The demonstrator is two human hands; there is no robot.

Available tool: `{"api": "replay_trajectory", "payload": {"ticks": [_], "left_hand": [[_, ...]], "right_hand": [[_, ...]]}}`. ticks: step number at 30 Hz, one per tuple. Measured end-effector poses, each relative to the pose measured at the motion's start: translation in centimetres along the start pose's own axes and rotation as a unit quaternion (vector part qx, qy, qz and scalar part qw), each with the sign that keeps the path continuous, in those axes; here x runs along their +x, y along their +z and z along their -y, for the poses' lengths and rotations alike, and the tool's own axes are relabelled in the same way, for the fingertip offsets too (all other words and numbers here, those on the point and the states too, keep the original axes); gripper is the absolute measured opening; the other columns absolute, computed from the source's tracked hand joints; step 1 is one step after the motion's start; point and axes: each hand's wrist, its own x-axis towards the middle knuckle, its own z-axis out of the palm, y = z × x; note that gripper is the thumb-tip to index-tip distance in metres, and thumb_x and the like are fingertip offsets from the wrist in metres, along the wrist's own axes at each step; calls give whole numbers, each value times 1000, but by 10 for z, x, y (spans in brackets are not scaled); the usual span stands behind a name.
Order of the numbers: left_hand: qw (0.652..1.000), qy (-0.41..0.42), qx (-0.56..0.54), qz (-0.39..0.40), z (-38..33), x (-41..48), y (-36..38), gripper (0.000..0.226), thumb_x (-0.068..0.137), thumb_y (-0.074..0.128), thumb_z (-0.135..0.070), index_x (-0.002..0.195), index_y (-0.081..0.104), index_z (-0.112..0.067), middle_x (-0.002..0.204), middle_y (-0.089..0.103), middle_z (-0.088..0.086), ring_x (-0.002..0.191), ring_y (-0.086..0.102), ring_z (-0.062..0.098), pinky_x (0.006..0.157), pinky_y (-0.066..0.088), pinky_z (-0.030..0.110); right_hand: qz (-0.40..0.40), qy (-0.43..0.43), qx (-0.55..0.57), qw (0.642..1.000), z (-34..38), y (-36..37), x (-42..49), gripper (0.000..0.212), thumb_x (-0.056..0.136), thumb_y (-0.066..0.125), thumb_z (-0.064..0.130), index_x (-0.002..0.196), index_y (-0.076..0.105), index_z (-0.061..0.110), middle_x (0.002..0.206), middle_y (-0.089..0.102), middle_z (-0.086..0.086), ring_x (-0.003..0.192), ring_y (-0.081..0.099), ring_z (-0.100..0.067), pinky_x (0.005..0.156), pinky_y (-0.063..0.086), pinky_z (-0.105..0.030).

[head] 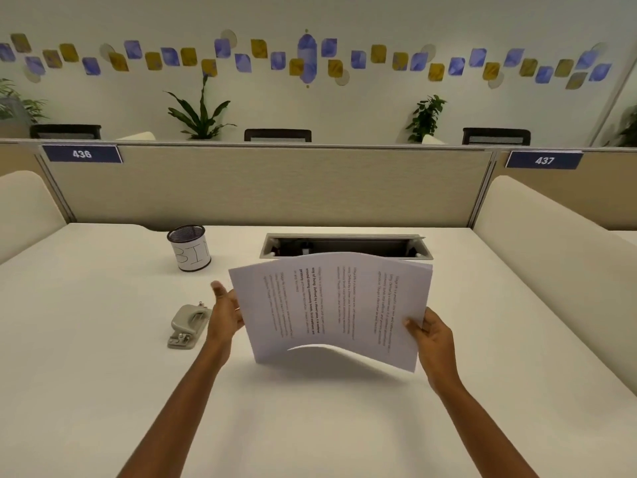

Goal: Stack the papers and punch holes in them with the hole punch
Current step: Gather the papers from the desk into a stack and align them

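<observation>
My right hand [431, 334] pinches the lower right edge of the papers [331, 305], thumb on the printed face and the other fingers hidden behind; my left hand [225, 310] sits at the left edge with fingers spread and the palm turned toward the sheets, so I cannot tell whether it presses the edge or only steadies it. The papers hang in the air above the table [103, 357], held between both hands, text running sideways; the middle bows upward, which tells me they are light and floppy, and the staggered corners at the left say the sheets are not yet squared. I judge they will slide against each other easily, so I would hold both short edges and tap the long edge on the table to align them; a one-handed pinch may let them fan out. Both forearms reach forward from below, wrists cocked inward. The hole punch [189, 324] lies on the table just left of my left hand, untouched; a cup [189, 248] stands farther back.
</observation>
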Motion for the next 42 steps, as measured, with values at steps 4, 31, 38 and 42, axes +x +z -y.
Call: {"api": "replay_trajectory", "payload": {"ticks": [4,31,38,42], "left_hand": [[999,43,-2,21,18,-7,2,37,96,27,-38,110,57,-21,105,64,0,95,60,22,79,53,27],[999,28,37,10,35,-14,-3,19,84,59,-8,102,63,-4,95,67,8,78,65,22,58,56,21],[997,9,-29,-74,43,-23,24,15,87,56,-11,98,63,-3,80,66,5,63,63,18,50,55,22],[993,-21,-66,-91,49,-33,46,12,88,55,-7,97,64,-7,84,66,8,67,61,21,57,54,29]], "right_hand": [[-8,12,4,1000,-9,0,-4,23,90,49,0,99,56,21,102,63,-8,90,60,-30,79,51,-40],[-25,68,-50,996,-15,3,3,38,89,54,4,125,43,6,126,57,-21,103,57,-31,88,48,-43],[-123,166,-15,978,-26,19,-15,75,87,60,11,145,13,8,151,22,-19,136,31,-35,110,30,-45],[-44,288,157,944,-26,37,-34,62,91,55,17,142,22,7,144,38,-18,124,46,-31,106,37,-41]]}}
